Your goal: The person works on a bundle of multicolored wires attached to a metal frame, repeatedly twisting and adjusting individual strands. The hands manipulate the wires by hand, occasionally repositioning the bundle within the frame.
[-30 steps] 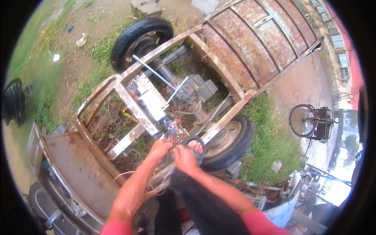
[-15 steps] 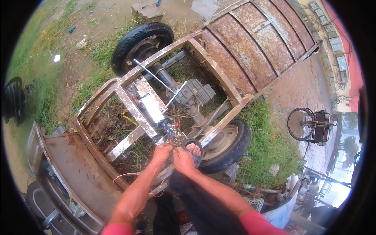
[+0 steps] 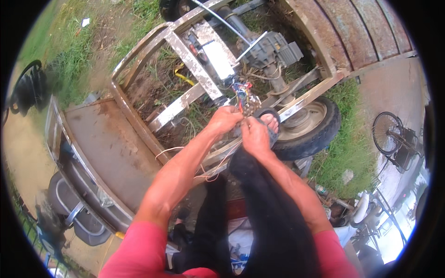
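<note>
My left hand [image 3: 225, 119] and my right hand [image 3: 255, 135] meet fingertip to fingertip, both closed in a pinch on a thin wire [image 3: 240, 107]. Just beyond them a tangle of coloured wires [image 3: 242, 90] spreads out from the end of a shiny silver box [image 3: 219, 60]. That box lies on a paint-worn metal frame [image 3: 197, 60]. My sandalled foot [image 3: 270, 123] rests on the frame right beside my right hand. The fingers cover the exact spot where the wire is gripped. A loose pale orange wire [image 3: 207, 177] loops below my left forearm.
A motor and axle [image 3: 271, 51] sit inside the frame, with a metal rod [image 3: 227, 21] slanting across. To the right is a tyre [image 3: 311, 139]; beyond lies a rusty ribbed cargo bed [image 3: 333, 28]. A brown sheet-metal panel [image 3: 109, 148] stands left. A bicycle [image 3: 388, 134] is at far right.
The view has shifted, so the frame, wheel and hands appear higher and farther right in the picture. My hands stay together at the wire.
</note>
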Demonstrator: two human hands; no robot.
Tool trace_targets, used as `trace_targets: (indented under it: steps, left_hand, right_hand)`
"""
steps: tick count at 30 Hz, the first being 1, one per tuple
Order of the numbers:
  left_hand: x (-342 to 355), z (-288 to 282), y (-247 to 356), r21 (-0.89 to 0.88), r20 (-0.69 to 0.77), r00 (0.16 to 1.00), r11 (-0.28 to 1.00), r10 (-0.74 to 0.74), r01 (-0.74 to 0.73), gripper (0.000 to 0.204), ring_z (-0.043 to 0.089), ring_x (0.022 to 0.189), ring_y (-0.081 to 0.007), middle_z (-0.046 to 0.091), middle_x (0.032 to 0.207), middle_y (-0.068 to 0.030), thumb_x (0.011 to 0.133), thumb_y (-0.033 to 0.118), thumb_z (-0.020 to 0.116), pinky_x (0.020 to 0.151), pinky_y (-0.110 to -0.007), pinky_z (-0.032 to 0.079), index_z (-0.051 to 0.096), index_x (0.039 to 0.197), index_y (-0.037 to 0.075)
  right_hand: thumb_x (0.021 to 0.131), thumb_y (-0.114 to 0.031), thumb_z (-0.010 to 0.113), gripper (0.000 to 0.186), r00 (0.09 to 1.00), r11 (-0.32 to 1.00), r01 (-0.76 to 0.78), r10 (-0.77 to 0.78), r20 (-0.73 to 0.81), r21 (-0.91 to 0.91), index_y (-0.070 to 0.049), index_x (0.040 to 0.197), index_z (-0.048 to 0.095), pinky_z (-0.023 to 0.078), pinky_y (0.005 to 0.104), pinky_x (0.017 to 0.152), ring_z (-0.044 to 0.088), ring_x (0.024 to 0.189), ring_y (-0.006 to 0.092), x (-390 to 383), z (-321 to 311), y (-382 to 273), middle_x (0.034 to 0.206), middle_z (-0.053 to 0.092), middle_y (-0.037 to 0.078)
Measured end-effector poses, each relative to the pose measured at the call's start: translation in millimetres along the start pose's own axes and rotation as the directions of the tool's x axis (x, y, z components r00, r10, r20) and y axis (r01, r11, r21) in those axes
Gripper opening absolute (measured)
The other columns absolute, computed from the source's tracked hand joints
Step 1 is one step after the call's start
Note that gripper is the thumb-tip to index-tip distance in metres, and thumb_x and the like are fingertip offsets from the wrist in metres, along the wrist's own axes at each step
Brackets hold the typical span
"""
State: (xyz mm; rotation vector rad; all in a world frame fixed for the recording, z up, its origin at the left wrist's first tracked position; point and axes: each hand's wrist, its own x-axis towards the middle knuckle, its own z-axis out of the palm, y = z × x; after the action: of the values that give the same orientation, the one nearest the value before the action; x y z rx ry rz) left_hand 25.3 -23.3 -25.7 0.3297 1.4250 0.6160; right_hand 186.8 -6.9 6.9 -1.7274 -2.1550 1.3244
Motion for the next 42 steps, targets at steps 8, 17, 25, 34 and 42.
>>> trace_targets:
  steps: [8, 17, 25, 34, 42]
  left_hand:
    - [5.2, 13.6, -18.6, -0.027, -0.130, 0.991, 1.000, -0.007, 0.004, 0.012, 0.055, 0.063, -0.0109, 0.066, 0.078, -0.0028, 0.094, 0.014, 0.068, 0.055, -0.029, 0.044, 0.072, 0.095, 0.002]
    - [-5.1, -5.1, -17.7, -0.295, 0.098, 0.995, 0.955, -0.016, 0.045, 0.014, 0.061, 0.069, -0.0093, 0.072, 0.088, -0.0038, 0.099, 0.009, 0.072, 0.061, -0.025, 0.050, 0.071, 0.109, 0.001]
    - [-3.6, 0.5, -6.2, -0.042, 0.013, 0.997, 0.996, 0.075, -0.074, 0.015, 0.060, 0.067, -0.0116, 0.068, 0.079, -0.0033, 0.093, 0.015, 0.070, 0.058, -0.029, 0.048, 0.072, 0.092, 0.000]
    - [-3.0, 17.0, -21.5, -0.230, -0.070, 0.997, 0.973, 0.014, -0.029, 0.011, 0.056, 0.064, -0.0098, 0.066, 0.079, -0.0017, 0.097, 0.014, 0.071, 0.058, -0.026, 0.046, 0.070, 0.098, 0.003]
    - [-18.7, 1.9, -1.0, -0.032, 0.017, 0.997, 0.997, 0.073, -0.073, 0.018, 0.061, 0.069, -0.0089, 0.072, 0.087, -0.0032, 0.098, 0.015, 0.074, 0.061, -0.026, 0.049, 0.075, 0.107, -0.001]
  right_hand:
    - [0.105, -0.025, 0.063, 0.026, 0.998, 0.999, -0.046, 0.046, 0.036, -0.004, 0.000, 0.099, 0.068, 0.052, 0.0559, 0.074, 0.069, 0.084, 0.0512, -2.5, -1.7, -0.7, 0.087, 0.071, 0.029]
    - [0.105, -0.025, 0.062, 0.027, 0.996, 0.986, -0.077, 0.070, 0.054, 0.147, -0.001, 0.107, 0.073, 0.056, 0.0538, 0.081, 0.073, 0.092, 0.0489, -2.8, -3.3, 7.5, 0.095, 0.075, 0.028]
    - [0.105, -0.026, 0.061, 0.028, 0.999, 0.998, -0.023, 0.021, 0.034, 0.051, 0.000, 0.108, 0.072, 0.054, 0.0556, 0.080, 0.072, 0.091, 0.0497, -4.5, -4.9, 5.8, 0.092, 0.073, 0.030]
    - [0.106, -0.024, 0.060, 0.028, 0.994, 0.987, -0.085, 0.075, 0.080, 0.133, 0.001, 0.110, 0.072, 0.055, 0.0521, 0.084, 0.072, 0.096, 0.0471, -2.8, -9.6, 7.8, 0.101, 0.075, 0.028]
    - [0.106, -0.026, 0.059, 0.031, 0.985, 0.975, -0.135, 0.111, 0.134, 0.178, 0.002, 0.115, 0.071, 0.054, 0.0502, 0.092, 0.072, 0.105, 0.0459, -2.4, -9.1, 18.1, 0.107, 0.075, 0.028]
